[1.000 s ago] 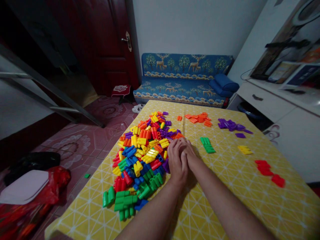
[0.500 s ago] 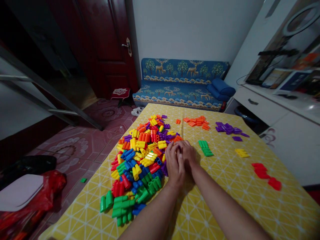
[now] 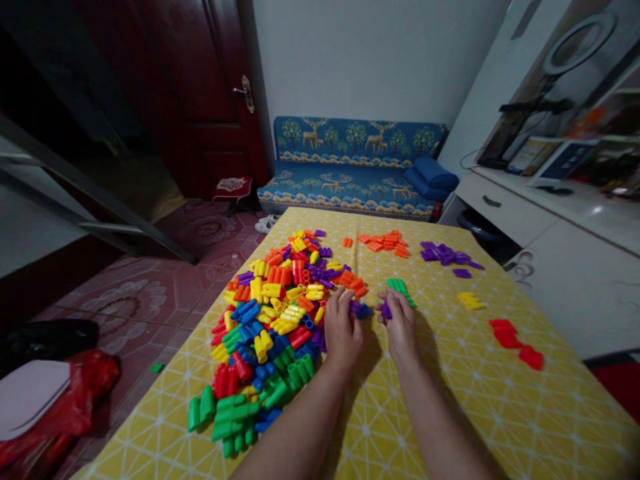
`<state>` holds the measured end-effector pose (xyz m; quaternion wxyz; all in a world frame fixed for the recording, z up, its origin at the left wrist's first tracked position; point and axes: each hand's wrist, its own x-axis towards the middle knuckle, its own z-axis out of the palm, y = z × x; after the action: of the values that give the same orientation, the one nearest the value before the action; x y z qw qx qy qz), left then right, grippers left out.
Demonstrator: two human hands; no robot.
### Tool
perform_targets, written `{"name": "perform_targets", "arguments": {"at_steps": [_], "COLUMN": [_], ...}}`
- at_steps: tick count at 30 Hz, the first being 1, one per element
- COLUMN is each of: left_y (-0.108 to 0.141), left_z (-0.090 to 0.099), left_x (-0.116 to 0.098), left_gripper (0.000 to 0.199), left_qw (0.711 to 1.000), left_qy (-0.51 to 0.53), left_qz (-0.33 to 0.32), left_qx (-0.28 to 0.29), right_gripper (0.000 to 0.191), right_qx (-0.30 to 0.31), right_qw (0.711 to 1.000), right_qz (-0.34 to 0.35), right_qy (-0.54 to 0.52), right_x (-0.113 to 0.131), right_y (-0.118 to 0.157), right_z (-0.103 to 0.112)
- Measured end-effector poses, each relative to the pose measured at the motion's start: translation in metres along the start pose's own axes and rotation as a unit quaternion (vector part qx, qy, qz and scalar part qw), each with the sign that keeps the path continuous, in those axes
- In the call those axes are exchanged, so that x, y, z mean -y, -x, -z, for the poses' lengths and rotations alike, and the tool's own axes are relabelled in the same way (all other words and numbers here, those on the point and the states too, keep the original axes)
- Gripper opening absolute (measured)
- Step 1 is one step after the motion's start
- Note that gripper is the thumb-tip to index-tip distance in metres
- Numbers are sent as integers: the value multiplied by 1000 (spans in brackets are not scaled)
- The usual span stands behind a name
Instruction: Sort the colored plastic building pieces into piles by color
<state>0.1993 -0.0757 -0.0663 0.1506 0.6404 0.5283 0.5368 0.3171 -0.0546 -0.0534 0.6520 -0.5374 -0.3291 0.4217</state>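
Observation:
My left hand [image 3: 343,328] rests against the right edge of a large mixed pile of plastic blocks [image 3: 280,313]. Its fingers are curled beside a purple piece [image 3: 355,307] and a blue piece [image 3: 365,311]; whether it grips them is unclear. My right hand [image 3: 399,323] pinches a small purple block [image 3: 386,311], just in front of a green group [image 3: 401,291]. The pile holds red, yellow, blue, green, orange and purple blocks.
Sorted groups lie across the yellow tablecloth [image 3: 400,427]: orange [image 3: 385,242], purple [image 3: 445,254], yellow [image 3: 471,301] and red [image 3: 505,334]. Beyond the table stands a blue sofa [image 3: 350,180]; a white cabinet [image 3: 525,220] is at the right.
My hands, together before, have moved apart. The right one has gone rightward with a purple block, and purple and blue pieces now show between them. The camera view has shifted slightly.

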Motion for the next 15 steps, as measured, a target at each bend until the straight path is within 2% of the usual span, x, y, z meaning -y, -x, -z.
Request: {"name": "perform_targets", "arguments": {"at_steps": [4, 8, 11, 13, 15], "left_y": [1, -2, -4, -4, -3], "left_z": [-1, 2, 2, 0, -2], "left_x": [-3, -4, -2, -1, -1], "left_gripper": [64, 50, 40, 36, 34], "left_qw": [989, 983, 993, 999, 994], "left_qy": [-113, -145, -88, 4, 111], "left_qz": [-11, -11, 0, 1, 12], "left_qx": [95, 114, 83, 42, 11], "right_gripper": [50, 47, 47, 48, 49], "right_qx": [25, 58, 37, 16, -2], "right_qw": [1000, 998, 998, 997, 996], "right_qz": [3, 35, 47, 63, 73], "right_qy": [-7, -1, 31, 48, 47], "right_x": [-14, -26, -23, -18, -16], "right_y": [-2, 4, 11, 14, 16], "right_z": [9, 11, 9, 8, 8]}}
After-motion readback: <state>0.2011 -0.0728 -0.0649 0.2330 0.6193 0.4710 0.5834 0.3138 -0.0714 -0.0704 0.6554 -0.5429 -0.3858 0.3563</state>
